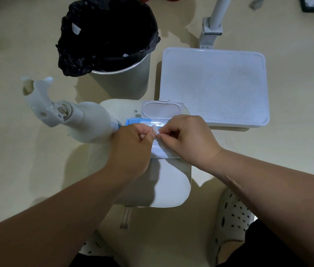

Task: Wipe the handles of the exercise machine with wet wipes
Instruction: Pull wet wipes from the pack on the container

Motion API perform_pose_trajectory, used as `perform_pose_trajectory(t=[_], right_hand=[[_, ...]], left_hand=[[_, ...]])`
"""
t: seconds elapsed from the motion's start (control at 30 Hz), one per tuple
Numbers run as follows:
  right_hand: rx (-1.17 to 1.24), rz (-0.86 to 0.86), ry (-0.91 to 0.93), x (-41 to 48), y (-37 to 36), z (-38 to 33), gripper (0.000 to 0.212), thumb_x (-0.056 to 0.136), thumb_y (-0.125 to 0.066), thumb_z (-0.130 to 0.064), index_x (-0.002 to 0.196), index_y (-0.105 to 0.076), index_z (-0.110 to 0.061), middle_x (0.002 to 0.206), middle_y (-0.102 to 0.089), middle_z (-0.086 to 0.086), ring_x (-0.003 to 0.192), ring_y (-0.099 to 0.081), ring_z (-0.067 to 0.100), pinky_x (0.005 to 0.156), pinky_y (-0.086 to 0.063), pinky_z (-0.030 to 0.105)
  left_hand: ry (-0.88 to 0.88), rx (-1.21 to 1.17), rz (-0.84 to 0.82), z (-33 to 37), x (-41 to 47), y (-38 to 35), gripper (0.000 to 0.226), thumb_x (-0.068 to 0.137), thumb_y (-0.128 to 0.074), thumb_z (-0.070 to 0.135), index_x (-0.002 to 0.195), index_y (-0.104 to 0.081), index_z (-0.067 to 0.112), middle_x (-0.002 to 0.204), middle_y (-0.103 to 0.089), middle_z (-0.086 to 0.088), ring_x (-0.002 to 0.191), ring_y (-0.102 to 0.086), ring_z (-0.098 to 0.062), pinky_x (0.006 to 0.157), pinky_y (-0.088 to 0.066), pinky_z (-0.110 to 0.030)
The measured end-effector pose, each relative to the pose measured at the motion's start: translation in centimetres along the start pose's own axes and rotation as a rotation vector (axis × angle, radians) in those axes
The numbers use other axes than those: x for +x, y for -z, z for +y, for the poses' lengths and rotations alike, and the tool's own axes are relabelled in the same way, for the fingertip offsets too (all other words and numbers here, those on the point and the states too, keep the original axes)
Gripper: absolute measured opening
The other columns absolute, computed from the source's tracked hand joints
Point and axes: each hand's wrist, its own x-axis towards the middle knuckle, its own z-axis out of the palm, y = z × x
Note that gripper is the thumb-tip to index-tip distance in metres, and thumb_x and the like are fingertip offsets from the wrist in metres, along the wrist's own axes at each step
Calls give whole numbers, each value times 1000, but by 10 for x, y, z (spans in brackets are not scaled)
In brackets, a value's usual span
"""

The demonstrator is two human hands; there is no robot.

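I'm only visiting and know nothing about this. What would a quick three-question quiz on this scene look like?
1. True or false: the flip lid of the wet wipe pack is open.
2. What lines the bin? A) a black bag B) a blue bag C) nothing
3. Fill in: the left hand and the right hand both pinch a ____.
Key: 1 true; 2 A; 3 wet wipe.

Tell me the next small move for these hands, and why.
Probably draw the wet wipe clear of the pack and open it out. The left hand and right hand both pinch it just over the pack, the flip lid stands open, and the white handle is not yet touched.
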Motion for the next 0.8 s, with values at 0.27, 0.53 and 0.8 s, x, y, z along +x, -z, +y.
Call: perform_pose_trajectory(t=[0.27, 0.53, 0.8], right_hand=[[-56, 26, 15, -3, 2, 0, 10, 82, -69, -19, 72, -73, -16, 71, -69, -2, 68, -62, 18, 65, -51, 35], [99, 2, -94, -4, 11, 3, 21, 75, -68, -13, 62, -56, -24, 59, -56, -10, 55, -49, 7, 55, -38, 20], [149, -12, -105, -4, 8, 1, 11, 81, -73, -25, 74, -66, -18, 67, -64, -5, 60, -54, 10, 60, -47, 27]], left_hand=[[-28, 14, 12, 1, -5, -4, 18, 97, -63, 18, 82, -67, 27, 71, -61, 20, 71, -59, 13, 66, -40, 4], [-73, 81, 69, 0, -3, -4, 23, 91, -58, 8, 70, -65, 17, 62, -61, 4, 62, -57, -7, 58, -40, -9], [-97, -39, -17, 2, -8, 0, 19, 91, -57, 6, 73, -59, 9, 57, -48, -4, 56, -45, -6, 53, -37, -13]])
